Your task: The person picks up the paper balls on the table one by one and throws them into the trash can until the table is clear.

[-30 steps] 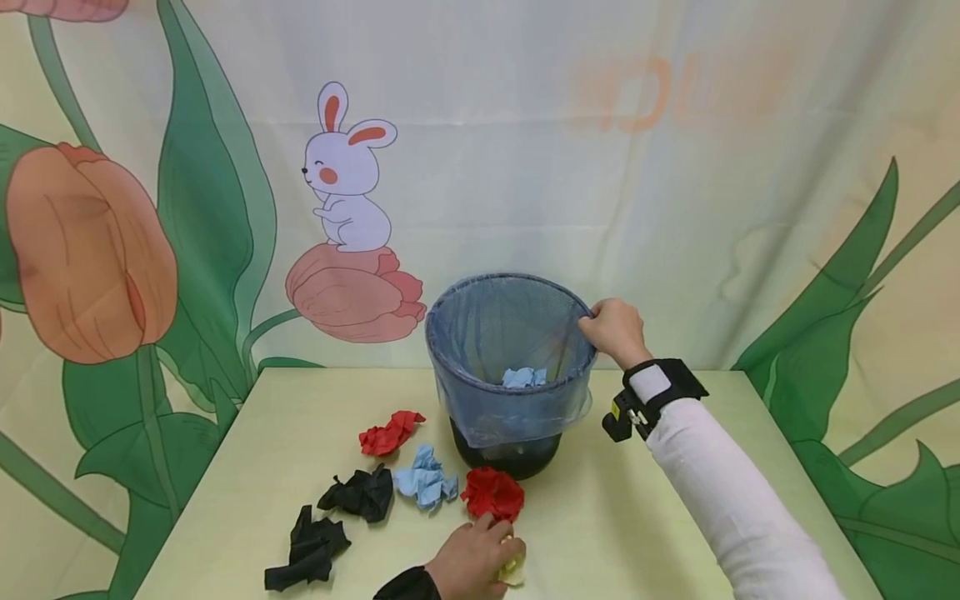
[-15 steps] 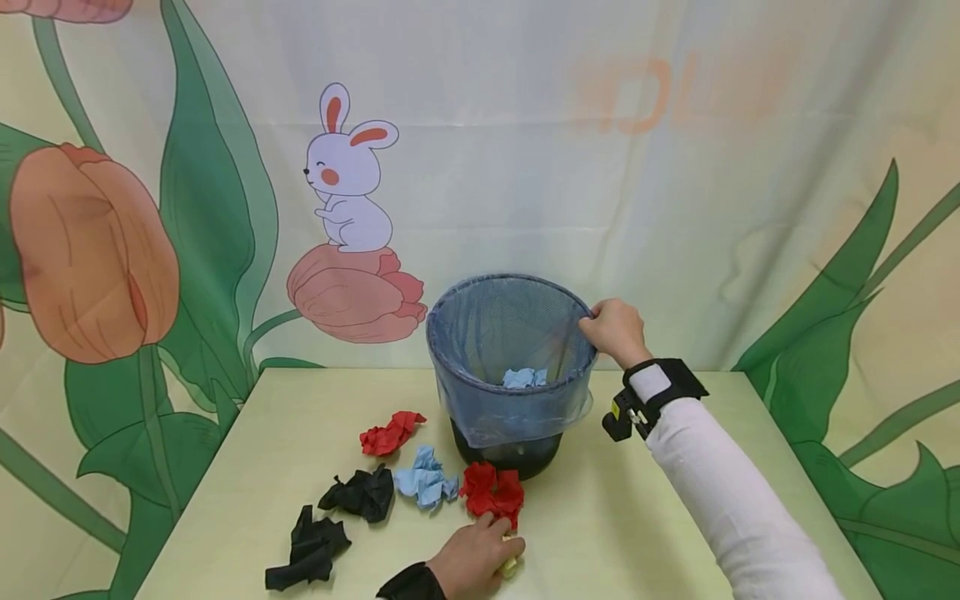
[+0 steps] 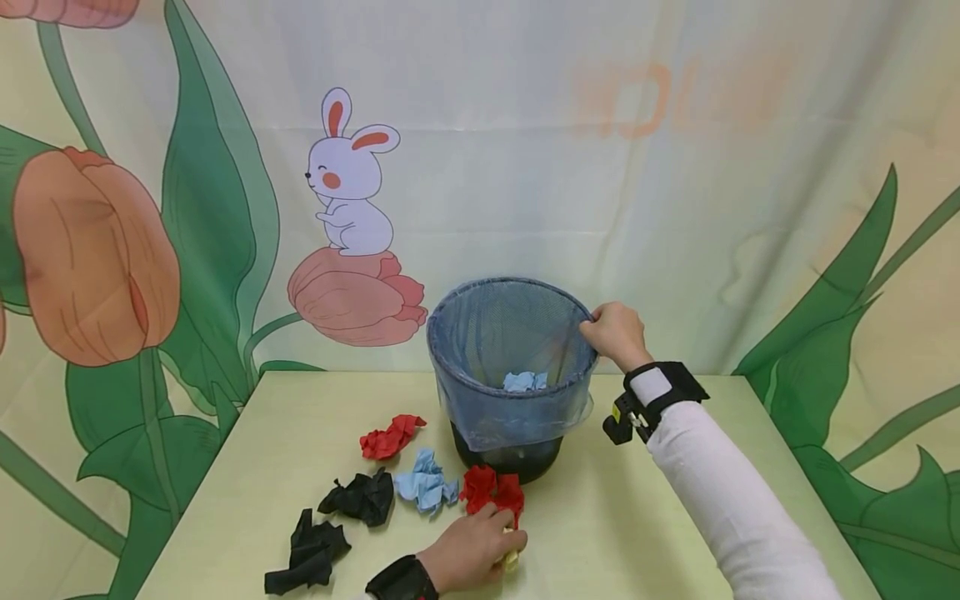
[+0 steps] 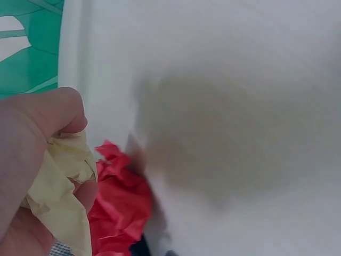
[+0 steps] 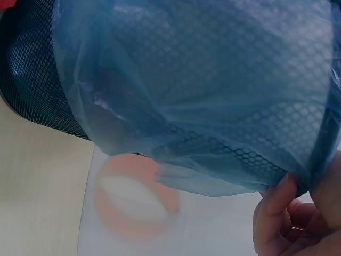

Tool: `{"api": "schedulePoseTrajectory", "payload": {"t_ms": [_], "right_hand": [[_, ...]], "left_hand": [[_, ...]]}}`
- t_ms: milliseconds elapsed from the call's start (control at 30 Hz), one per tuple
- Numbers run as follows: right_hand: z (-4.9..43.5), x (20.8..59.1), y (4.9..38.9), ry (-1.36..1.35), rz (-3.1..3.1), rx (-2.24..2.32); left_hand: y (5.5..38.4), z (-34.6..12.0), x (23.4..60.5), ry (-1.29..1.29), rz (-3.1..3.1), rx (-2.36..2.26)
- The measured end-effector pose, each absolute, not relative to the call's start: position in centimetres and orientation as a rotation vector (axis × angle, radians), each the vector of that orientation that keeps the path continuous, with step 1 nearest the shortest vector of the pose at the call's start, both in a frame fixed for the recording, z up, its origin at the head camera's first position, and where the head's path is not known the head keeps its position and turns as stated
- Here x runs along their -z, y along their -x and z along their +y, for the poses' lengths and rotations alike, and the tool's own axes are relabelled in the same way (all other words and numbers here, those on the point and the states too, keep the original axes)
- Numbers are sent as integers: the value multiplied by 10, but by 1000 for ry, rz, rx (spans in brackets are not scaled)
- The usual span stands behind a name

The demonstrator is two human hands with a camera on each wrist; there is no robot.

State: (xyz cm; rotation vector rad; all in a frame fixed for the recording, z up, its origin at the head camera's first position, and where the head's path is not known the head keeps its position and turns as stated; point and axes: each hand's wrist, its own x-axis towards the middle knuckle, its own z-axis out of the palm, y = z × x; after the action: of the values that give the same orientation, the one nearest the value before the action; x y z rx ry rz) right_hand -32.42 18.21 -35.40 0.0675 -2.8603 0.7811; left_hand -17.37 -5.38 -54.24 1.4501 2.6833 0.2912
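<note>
My left hand (image 3: 467, 548) grips a crumpled yellow paper ball (image 4: 59, 186) between thumb and fingers, near the front of the table. Just beyond its fingertips lies a crumpled red paper ball (image 3: 480, 487), close to the foot of the bin. My right hand (image 3: 617, 335) pinches the right rim of the black mesh wastebasket (image 3: 491, 463), which stands upright with a translucent blue bag (image 5: 176, 80) folded over its rim. Inside the bag, a light blue paper ball (image 3: 525, 382) shows.
Left of the bin lie another red paper ball (image 3: 392, 437), a light blue one (image 3: 427, 483) and two black ones, the nearer black paper ball (image 3: 307, 554) farthest left. A printed curtain (image 3: 510, 167) hangs behind the pale table (image 3: 645, 533).
My left hand has closed in on the yellow paper ball and shifted slightly forward over the red one. The nearer red ball has changed its lie. My right hand keeps its hold on the rim.
</note>
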Motion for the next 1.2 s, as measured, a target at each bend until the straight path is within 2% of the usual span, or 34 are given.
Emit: {"api": "schedulePoseTrajectory", "payload": {"t_ms": [1200], "right_hand": [[183,354,323,-112,-2845,-776]], "left_hand": [[191,-45,423,-1761,2784,-216]]}}
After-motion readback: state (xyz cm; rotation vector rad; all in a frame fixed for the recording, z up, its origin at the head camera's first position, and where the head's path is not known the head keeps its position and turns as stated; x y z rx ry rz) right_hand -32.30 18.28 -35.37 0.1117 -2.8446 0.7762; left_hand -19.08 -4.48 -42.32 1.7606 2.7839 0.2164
